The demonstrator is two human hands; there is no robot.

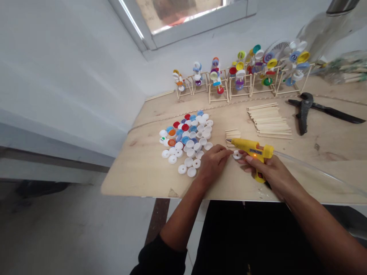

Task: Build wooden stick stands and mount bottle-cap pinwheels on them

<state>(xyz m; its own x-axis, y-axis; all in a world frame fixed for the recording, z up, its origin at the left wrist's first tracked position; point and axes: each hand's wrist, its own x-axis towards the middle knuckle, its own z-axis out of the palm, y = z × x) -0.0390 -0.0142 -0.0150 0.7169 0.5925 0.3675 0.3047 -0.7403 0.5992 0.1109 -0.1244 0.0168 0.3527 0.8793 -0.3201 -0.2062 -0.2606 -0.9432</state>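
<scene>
My right hand [268, 168] is wrapped around a yellow hot glue gun [246, 145]. Its nozzle points left, an orange light glows on its side, and a clear glue stick [312, 165] trails from the back. Just below the barrel, a white bottle cap [236, 154] with a hole sits at my right fingertips. My left hand [214, 162] is close to the left of that cap, fingers drawn together; whatever they pinch is too small to make out. Beside it spreads a group of plastic bottle caps [190, 152], mostly white, some blue, red and orange.
Short wooden sticks [233, 133] lie behind the nozzle, a longer bundle [269, 120] farther right. Black pliers [306, 109] rest at the right. Along the wall stand several stick frames [218, 91] carrying colourful caps. A cord [241, 101] crosses the wooden table [132, 164].
</scene>
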